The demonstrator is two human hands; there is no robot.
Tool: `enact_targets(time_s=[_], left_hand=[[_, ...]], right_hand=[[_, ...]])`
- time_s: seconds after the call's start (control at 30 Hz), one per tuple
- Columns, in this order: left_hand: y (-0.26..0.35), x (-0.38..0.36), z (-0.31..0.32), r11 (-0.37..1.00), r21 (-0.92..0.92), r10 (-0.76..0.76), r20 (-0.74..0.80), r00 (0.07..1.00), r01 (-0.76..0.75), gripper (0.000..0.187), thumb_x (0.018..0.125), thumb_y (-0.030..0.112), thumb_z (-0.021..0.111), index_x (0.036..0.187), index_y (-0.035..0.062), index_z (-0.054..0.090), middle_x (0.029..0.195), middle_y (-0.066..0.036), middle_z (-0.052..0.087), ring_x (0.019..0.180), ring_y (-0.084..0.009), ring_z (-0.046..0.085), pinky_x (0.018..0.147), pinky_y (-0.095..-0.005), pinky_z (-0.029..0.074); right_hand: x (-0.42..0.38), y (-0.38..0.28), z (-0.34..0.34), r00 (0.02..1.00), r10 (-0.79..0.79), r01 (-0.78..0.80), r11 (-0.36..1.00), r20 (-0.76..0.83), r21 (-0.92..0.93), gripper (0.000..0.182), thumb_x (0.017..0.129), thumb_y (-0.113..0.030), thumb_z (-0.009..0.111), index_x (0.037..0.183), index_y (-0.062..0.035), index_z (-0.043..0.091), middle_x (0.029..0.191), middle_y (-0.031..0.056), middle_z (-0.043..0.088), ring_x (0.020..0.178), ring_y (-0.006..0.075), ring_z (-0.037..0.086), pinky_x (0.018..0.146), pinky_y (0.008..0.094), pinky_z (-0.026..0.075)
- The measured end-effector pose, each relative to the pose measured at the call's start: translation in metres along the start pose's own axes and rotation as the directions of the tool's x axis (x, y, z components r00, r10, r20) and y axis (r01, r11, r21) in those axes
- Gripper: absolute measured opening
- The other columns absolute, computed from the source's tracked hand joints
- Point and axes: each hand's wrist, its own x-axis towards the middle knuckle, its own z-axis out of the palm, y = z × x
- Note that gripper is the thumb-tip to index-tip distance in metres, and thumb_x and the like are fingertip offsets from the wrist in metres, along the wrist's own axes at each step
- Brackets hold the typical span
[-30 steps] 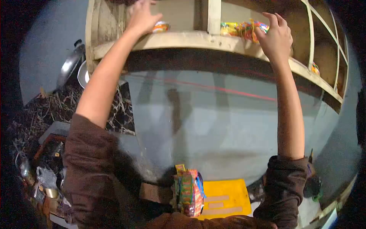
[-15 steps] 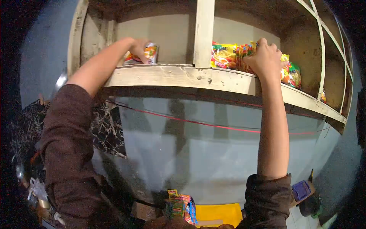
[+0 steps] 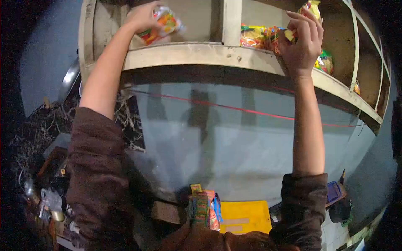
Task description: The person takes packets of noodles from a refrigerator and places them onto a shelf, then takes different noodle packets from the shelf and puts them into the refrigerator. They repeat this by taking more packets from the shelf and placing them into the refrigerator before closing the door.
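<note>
Fingers wrapped round a colourful packet (image 3: pixel 166 21), my left hand (image 3: pixel 143 19) is in the left compartment of the cream wooden shelf (image 3: pixel 176 54). Another red and green packet (image 3: pixel 146 36) shows just below that hand. In the right compartment my right hand (image 3: pixel 302 42) is closed on a yellow packet (image 3: pixel 311 9), raised above the shelf edge. Shiny snack packets (image 3: pixel 253 37) stand to its left, and a green packet (image 3: pixel 325 62) lies to its right. My palm and wrist hide part of the row.
A red cord (image 3: pixel 234 108) runs along the blue wall under the shelf. Below are a yellow board (image 3: pixel 247 211), hanging sachets (image 3: pixel 204 207) and a cardboard box (image 3: pixel 166 212). A blue-purple basket (image 3: pixel 334 191) sits at lower right, a plastic bag (image 3: pixel 52 200) at lower left.
The view has shifted, with the shelf higher in frame. My left hand has lifted and tilted its packet. My right hand has raised a yellow packet out of the row.
</note>
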Motion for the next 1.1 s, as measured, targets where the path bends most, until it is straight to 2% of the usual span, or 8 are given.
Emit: enact_targets(time_s=[0.1, 0.17, 0.3, 0.53, 0.67, 0.83, 0.97, 1.1], left_hand=[[0.073, -0.059, -0.066, 0.919, -0.288, -0.337, -0.217, 0.916, 0.269, 0.053, 0.061, 0.021, 0.069, 0.105, -0.0002, 0.049, 0.105, -0.018, 0.051, 0.098, -0.0287, 0.050, 0.084, -0.0333, 0.039], [0.054, -0.086, -0.053, 0.954, -0.232, -0.017, -0.675, 0.738, -0.191, 0.050, 0.058, 0.020, 0.072, 0.099, 0.0000, 0.050, 0.096, -0.014, 0.054, 0.087, -0.0260, 0.054, 0.078, -0.0319, 0.042], [0.087, -0.194, -0.026, 0.811, -0.422, -0.069, -0.756, 0.651, -0.404, 0.049, 0.058, 0.007, 0.076, 0.099, 0.0010, 0.049, 0.091, -0.006, 0.057, 0.077, -0.0137, 0.055, 0.071, -0.0268, 0.046], [0.176, -0.402, 0.038, 0.519, -0.842, -0.540, -0.189, 0.820, 0.148, 0.049, 0.052, 0.015, 0.078, 0.090, 0.0037, 0.049, 0.088, -0.007, 0.046, 0.082, -0.0174, 0.047, 0.074, -0.0301, 0.041], [0.205, -0.485, 0.009, -0.430, -0.854, -0.667, 0.520, 0.534, 0.293, 0.053, 0.062, 0.009, 0.073, 0.106, 0.0022, 0.045, 0.099, -0.006, 0.053, 0.094, -0.0154, 0.051, 0.083, -0.0299, 0.042], [0.228, -0.566, -0.055, -0.351, -0.773, -0.547, 0.628, 0.554, 0.529, 0.049, 0.069, 0.006, 0.067, 0.112, 0.0004, 0.043, 0.103, -0.008, 0.055, 0.097, -0.0172, 0.052, 0.086, -0.0330, 0.042], [0.231, -0.589, -0.091, -0.461, -0.754, -0.490, 0.655, 0.575, 0.467, 0.068, 0.072, 0.013, 0.064, 0.128, 0.0006, 0.028, 0.120, -0.013, 0.045, 0.109, -0.0212, 0.045, 0.094, -0.0362, 0.034], [0.236, -0.632, -0.127, -0.676, -0.666, -0.588, 0.745, 0.315, 0.314, 0.072, 0.068, 0.032, 0.065, 0.123, -0.0011, 0.035, 0.119, -0.016, 0.047, 0.105, -0.0265, 0.049, 0.091, -0.0402, 0.038]], right_hand=[[-0.005, -0.025, -0.026, 0.977, -0.203, 0.204, 0.979, 0.060, -0.007, 0.018, 0.059, -0.005, 0.065, 0.072, -0.0097, 0.054, 0.095, 0.0028, 0.060, 0.103, 0.0251, 0.051, 0.093, 0.0427, 0.034], [-0.006, -0.057, -0.051, 0.966, -0.258, 0.257, 0.964, 0.011, 0.074, 0.013, 0.061, -0.006, 0.066, 0.068, -0.0088, 0.055, 0.092, 0.0055, 0.061, 0.100, 0.0269, 0.053, 0.096, 0.0485, 0.030], [-0.037, -0.129, -0.108, 0.971, -0.217, 0.161, 0.902, 0.099, 0.400, 0.014, 0.062, -0.006, 0.061, 0.061, -0.0126, 0.049, 0.085, 0.0037, 0.060, 0.095, 0.0240, 0.055, 0.097, 0.0585, 0.022], [-0.115, -0.213, -0.182, 0.978, -0.048, -0.097, 0.758, 0.204, 0.645, 0.019, 0.063, -0.008, 0.062, 0.058, -0.0167, 0.046, 0.087, -0.0025, 0.060, 0.098, 0.0196, 0.054, 0.097, 0.0624, 0.018], [-0.127, -0.246, -0.219, 0.953, 0.145, -0.300, 0.554, 0.265, 0.777, 0.024, 0.058, 0.006, 0.060, 0.062, -0.0116, 0.045, 0.085, 0.0027, 0.057, 0.098, 0.0263, 0.051, 0.093, 0.0586, 0.030], [-0.148, -0.301, -0.254, 0.468, 0.354, -0.764, -0.297, 0.809, 0.572, 0.021, 0.062, 0.006, 0.059, 0.064, -0.0074, 0.043, 0.086, 0.0089, 0.054, 0.094, 0.0335, 0.053, 0.081, 0.0428, 0.043], [-0.166, -0.377, -0.265, 0.234, 0.428, -0.427, -0.761, 0.873, 0.488, 0.019, 0.063, 0.007, 0.054, 0.074, -0.0042, 0.044, 0.095, 0.0131, 0.052, 0.098, 0.0326, 0.051, 0.084, 0.0445, 0.041], [-0.116, -0.428, -0.288, -0.050, 0.132, -0.391, -0.915, 0.990, 0.102, 0.023, 0.064, 0.002, 0.055, 0.085, -0.0003, 0.045, 0.095, 0.0117, 0.050, 0.098, 0.0296, 0.050, 0.086, 0.0418, 0.040]])
